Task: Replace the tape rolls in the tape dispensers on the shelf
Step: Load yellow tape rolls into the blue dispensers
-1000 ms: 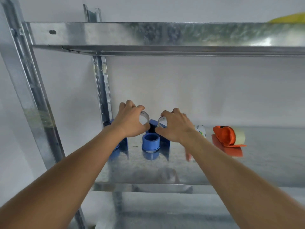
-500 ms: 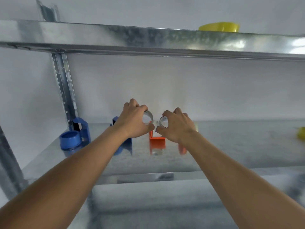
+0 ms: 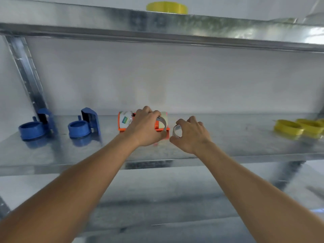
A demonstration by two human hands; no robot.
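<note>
Bright, even light; glare on upper shelf (image 3: 263,30) right; motion blur, wide-angle bending at edges.

Yellow rings (image 3: 289,127) sit bunched at the far right of the middle level, overlapping each other; another yellow round thing (image 3: 167,7) pokes up on the top level; a slotted metal upright (image 3: 26,72) runs up the left; plain white wall (image 3: 175,81) behind.

The galvanized metal shelf (image 3: 228,137) carries two blue tape dispensers (image 3: 34,127) (image 3: 84,125) at its left, two orange tape dispensers (image 3: 125,121) (image 3: 164,128) loaded with tape near the middle, and yellow rings (image 3: 287,128) at the far right. An upper shelf (image 3: 87,20) carries a yellow roll (image 3: 166,7).
</note>
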